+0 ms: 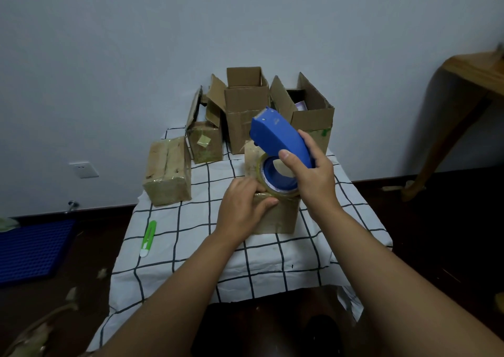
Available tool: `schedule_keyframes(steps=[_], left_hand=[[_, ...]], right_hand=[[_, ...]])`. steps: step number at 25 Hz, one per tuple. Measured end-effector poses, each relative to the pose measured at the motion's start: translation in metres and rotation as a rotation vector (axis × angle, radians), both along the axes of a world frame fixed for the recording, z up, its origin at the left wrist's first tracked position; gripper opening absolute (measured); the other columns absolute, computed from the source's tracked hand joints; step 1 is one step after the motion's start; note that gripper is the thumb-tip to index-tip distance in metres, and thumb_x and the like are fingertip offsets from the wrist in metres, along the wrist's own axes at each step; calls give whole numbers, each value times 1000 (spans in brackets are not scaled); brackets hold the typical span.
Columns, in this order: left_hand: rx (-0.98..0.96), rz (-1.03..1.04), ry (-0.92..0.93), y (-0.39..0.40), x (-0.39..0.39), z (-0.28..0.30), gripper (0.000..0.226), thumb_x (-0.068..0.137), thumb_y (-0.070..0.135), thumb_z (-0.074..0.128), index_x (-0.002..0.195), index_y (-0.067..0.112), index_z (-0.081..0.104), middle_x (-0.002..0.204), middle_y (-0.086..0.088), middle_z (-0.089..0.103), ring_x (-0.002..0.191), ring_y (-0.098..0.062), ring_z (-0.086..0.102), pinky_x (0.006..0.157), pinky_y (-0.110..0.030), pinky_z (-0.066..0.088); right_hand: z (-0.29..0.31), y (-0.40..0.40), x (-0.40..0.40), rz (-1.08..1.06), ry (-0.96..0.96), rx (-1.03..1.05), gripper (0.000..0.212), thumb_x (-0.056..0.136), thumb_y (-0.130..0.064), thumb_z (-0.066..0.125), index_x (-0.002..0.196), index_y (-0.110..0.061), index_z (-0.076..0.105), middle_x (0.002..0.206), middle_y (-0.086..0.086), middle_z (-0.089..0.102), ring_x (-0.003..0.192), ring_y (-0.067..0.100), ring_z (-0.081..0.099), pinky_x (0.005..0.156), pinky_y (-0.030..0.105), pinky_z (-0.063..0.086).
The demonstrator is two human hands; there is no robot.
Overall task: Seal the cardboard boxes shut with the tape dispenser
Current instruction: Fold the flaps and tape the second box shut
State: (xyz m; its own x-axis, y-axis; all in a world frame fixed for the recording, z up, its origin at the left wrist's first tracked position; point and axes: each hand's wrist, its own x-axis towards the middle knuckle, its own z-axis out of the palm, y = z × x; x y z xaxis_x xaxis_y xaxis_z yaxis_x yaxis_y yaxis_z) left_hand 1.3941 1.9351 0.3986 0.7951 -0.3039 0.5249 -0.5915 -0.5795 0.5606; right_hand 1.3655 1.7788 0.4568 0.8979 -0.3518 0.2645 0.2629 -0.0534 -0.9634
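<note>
A small cardboard box (281,217) stands in the middle of the checked tablecloth (191,236). My left hand (242,206) rests on its near left top edge, thumb along the front rim. My right hand (313,176) grips the handle of the blue tape dispenser (278,135), which is tilted with its blade end up and away. Its clear tape roll (275,179) sits on the box's top. Much of the box's top is hidden by the hands and the roll.
A taped box (167,171) lies at the left. Three boxes with raised flaps (204,141) (242,105) (311,114) stand at the back by the wall. A green cutter (148,238) lies near the cloth's left edge. A wooden table leg (447,138) rises at right.
</note>
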Motion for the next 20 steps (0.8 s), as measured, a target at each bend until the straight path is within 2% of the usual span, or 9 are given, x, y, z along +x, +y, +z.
schedule_keyframes(steps=[4, 7, 11, 17, 20], left_hand=[[-100, 37, 205, 7, -7, 3, 33, 80, 39, 77, 90, 23, 50, 105, 10, 56, 99, -8, 53, 79, -25, 46], [-161, -20, 161, 21, -1, 3, 27, 81, 31, 77, 90, 21, 53, 123, 11, 49, 114, -5, 52, 89, -24, 48], [-155, -34, 199, 29, 4, 3, 23, 82, 26, 78, 95, 26, 58, 107, 14, 53, 106, 2, 54, 84, -22, 51], [-142, -157, 264, 43, 12, 2, 18, 86, 10, 71, 101, 19, 64, 114, 18, 55, 100, 4, 59, 84, -14, 49], [-267, -153, 400, 42, 8, 1, 19, 88, 11, 70, 105, 18, 64, 122, 15, 58, 100, 0, 62, 84, -17, 50]], right_hand=[[0, 0, -1, 12, 0, -18, 57, 81, -42, 76, 133, -40, 53, 129, -9, 56, 112, 7, 58, 85, 19, 51], [-2, -1, -1, 16, 2, -16, 58, 84, -38, 76, 137, -36, 52, 131, -6, 55, 114, 10, 57, 88, 24, 51], [-2, -2, -1, 22, 0, -19, 62, 82, -42, 76, 139, -34, 51, 130, -7, 55, 113, 10, 58, 84, 20, 52], [-2, -2, 1, 14, 2, -9, 56, 86, -35, 74, 138, -35, 51, 127, -9, 55, 110, 6, 58, 78, 16, 52], [-2, -1, 1, 17, 0, -18, 57, 86, -35, 73, 138, -35, 51, 126, -12, 55, 108, 4, 57, 75, 12, 51]])
